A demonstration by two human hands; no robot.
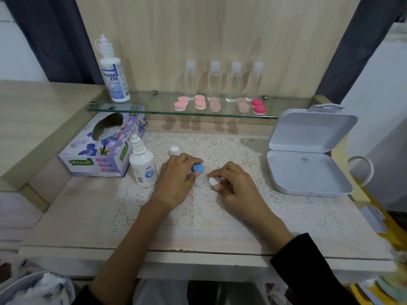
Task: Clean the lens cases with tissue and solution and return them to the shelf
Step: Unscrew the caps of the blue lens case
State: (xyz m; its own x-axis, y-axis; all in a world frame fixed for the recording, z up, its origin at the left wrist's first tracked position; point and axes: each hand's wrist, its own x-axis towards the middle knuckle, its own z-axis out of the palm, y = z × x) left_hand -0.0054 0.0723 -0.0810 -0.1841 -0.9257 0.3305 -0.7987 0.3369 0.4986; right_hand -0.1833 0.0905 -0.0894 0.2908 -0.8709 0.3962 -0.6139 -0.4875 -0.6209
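The left hand [178, 176] curls its fingertips round a small round blue plastic cap [197, 167], holding it right beside the left well of a white plastic lens case [200, 182]. The case lies on the cream lace mat [198, 216], between the two hands. The right hand [236, 183] pinches the case's right end between thumb and forefinger, a tight grip. Just left stands a small white solution bottle [143, 166], and further left a purple flowered tissue box [97, 155]. On the far glass shelf [154, 111], pink lens cases [199, 102] sit in a row.
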